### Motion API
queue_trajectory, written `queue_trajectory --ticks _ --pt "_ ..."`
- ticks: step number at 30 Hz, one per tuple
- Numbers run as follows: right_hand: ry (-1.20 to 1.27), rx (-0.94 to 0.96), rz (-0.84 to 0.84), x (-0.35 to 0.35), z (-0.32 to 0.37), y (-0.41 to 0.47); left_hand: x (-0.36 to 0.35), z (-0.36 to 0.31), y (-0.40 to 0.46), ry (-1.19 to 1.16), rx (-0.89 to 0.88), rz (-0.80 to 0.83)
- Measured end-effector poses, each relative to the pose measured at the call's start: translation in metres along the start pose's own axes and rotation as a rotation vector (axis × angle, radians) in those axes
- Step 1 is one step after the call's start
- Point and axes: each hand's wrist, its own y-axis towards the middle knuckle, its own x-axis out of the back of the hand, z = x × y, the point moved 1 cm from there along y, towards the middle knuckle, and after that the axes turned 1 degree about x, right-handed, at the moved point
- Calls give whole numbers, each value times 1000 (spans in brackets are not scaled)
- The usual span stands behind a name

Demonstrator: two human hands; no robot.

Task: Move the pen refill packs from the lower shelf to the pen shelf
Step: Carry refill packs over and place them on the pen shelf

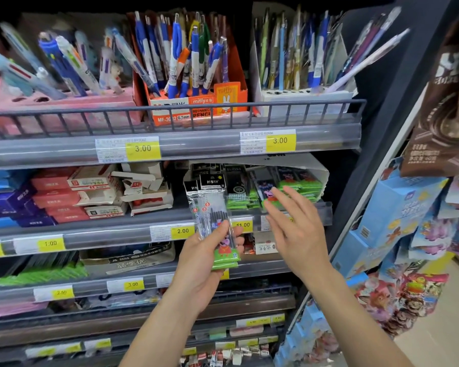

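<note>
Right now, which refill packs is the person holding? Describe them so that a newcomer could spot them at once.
Find the shelf rail with yellow price tags under the pen shelf. In front of it the left hand grips a bunch of clear refill packs. Unlike the packs in the white box behind, they stand upright, off the shelf.

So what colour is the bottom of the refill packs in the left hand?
Bright green on the refill packs held in the left hand, seen in the head view.
</note>
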Motion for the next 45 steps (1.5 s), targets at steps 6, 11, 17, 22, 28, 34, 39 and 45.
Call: queue_trajectory --ticks 6,11,17,22,28,34,39,45 --pt "-118 -6 -6 -16 -3 20 -3 2 2 33 15 8" --pt "-219 -52 78 -21 -1 41 -3 0 3 57 59 -6" --pt "-157 -72 114 -25 -8 44 -5 -5 1 -3 60 -3" --pt "-82 -87 76 -15 -2 44 -6 -5 3 -36 53 55" --pt "552 -555 28 19 63 9 -3 -5 7 40 11 91" --pt "1081 -1159 244 23 90 0 -1 -1 6 167 -45 69" --pt "1056 -1116 318 25 88 4 2 2 8 313 -171 12" --pt "1143 -1196 263 18 85 26 4 2 10 324 -193 19"
